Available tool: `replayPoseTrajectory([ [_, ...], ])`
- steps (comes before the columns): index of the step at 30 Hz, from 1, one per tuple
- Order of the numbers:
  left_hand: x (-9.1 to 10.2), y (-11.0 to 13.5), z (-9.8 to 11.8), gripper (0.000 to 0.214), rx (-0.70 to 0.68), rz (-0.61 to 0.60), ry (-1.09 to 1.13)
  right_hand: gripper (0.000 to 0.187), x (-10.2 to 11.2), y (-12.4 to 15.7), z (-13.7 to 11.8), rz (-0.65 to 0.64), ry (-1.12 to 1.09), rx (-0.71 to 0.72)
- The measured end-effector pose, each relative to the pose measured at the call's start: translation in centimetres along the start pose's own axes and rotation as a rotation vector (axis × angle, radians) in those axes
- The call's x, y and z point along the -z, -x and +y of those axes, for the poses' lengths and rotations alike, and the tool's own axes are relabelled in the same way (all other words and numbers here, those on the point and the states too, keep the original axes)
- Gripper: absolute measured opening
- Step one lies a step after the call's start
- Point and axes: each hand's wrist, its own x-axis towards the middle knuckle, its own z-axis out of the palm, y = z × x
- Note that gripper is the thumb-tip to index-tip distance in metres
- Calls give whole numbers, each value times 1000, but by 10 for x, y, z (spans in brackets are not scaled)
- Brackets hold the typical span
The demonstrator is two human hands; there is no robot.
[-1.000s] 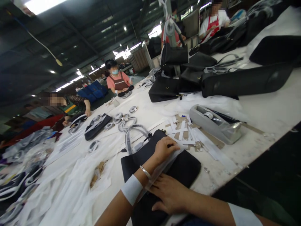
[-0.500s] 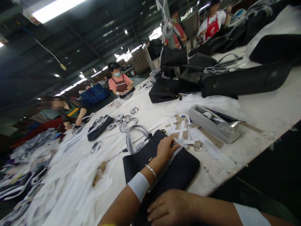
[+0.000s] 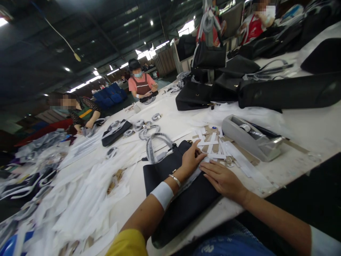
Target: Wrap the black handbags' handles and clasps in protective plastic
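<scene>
A black handbag lies on its side on the table in front of me, its handle wrapped in clear plastic. My left hand, with a bracelet and a white band round the wrist, reaches across the bag. Its fingers are curled, pinching a translucent plastic strip that runs along the bag under the wrist. My right hand lies on the bag's right side with fingers stretched out, the tips beside the strip's far end and close to my left fingers.
Right of the bag stands a grey tape dispenser. Loose white strips lie before it. Black bags are heaped at the back right. White wrapping sheets cover the left side. Co-workers sit and stand around the table.
My right hand has moved up from the bag's near end to lie beside my left hand. The left hand still sits at the strip's far end. The view has shifted slightly.
</scene>
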Motion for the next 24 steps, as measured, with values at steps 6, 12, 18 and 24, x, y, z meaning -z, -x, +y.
replayPoseTrajectory([
  [6, 50, 7, 20, 34, -25, 86, -5, 36, 4, 0, -1, -76, 96, -17],
  [12, 64, 101, 57, 35, -51, -48, -275, 40, 2, 3, 1, -85, 123, 11],
  [18, 41, 162, 27, 56, 40, -79, -647, 39, 3, 1, 1, -135, 177, 27],
  [24, 82, 177, 12, 57, 37, -188, -670, 41, 8, -6, 6, -205, 271, 52],
])
